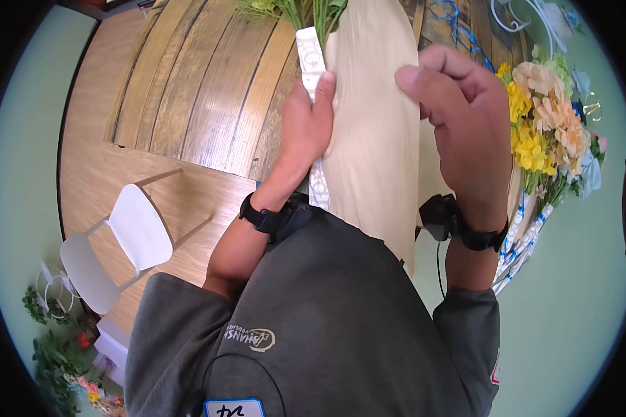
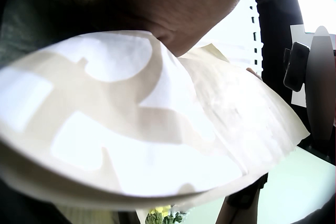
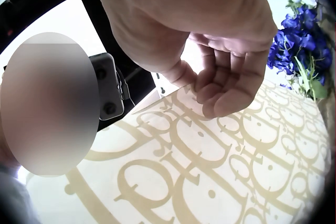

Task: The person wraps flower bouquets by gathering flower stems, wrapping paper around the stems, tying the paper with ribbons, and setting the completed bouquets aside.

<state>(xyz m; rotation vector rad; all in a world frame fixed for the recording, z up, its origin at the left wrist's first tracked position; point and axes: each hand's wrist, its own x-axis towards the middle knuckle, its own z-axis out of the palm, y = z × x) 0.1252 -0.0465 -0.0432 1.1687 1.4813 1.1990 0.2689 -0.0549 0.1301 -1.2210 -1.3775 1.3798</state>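
Observation:
A large sheet of wrapping paper [image 1: 372,118] lies before me, plain beige on the side facing up. Its other face carries a white and gold letter print [image 3: 210,176]. Along its left edge the print is folded over in a narrow strip [image 1: 311,52], and green flower stems [image 1: 316,15] come out at the top. My left hand [image 1: 307,125] grips this folded edge, thumb lying along the strip. At the paper's right side, my right hand [image 1: 469,104] is raised, pinching the edge between thumb and curled fingers [image 3: 231,95].
The wooden table [image 1: 209,83] stretches to the left. Blue ribbon [image 1: 459,28] lies at the back right. Wrapped bouquets of yellow and peach flowers [image 1: 542,118] stand on the right. White chairs [image 1: 140,226] are at the lower left, above potted greenery [image 1: 55,361].

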